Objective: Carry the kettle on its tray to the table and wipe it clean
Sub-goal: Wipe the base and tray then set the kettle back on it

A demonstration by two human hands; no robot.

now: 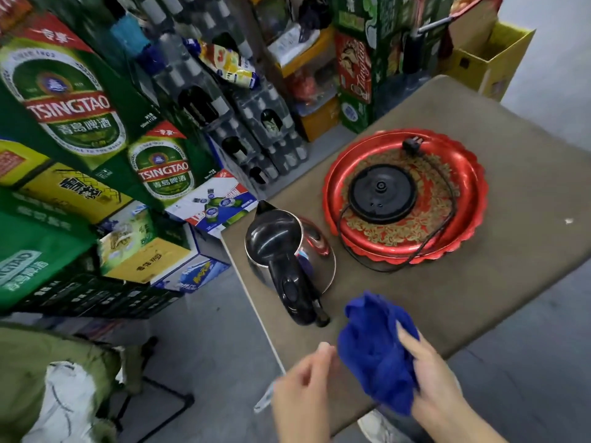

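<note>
Stacked beer cartons [76,100], green and yellow, and shrink-wrapped bottle packs [256,123] fill the left and back of the view; in front of them stands the brown bench [479,298], its near-left corner toward the person; on its far half lies the round red tray [470,187] with a scalloped rim, carrying the black kettle base [382,193] near its middle; the base's black cord [447,199] loops over the tray and past its near rim onto the bench, the plug [412,145] resting at the tray's far side; the kettle [287,254], steel body with black lid and handle, stands directly on the bench just beside the tray's left edge, off its base, handle pointing toward the person; near the handle's end a crumpled blue cloth [377,350] is held up in the right hand [438,388], whose grip is curled round the cloth's lower part; the left hand [303,391] hovers just left of the cloth, fingers loosely bent and holding nothing, apart from the kettle.
</note>
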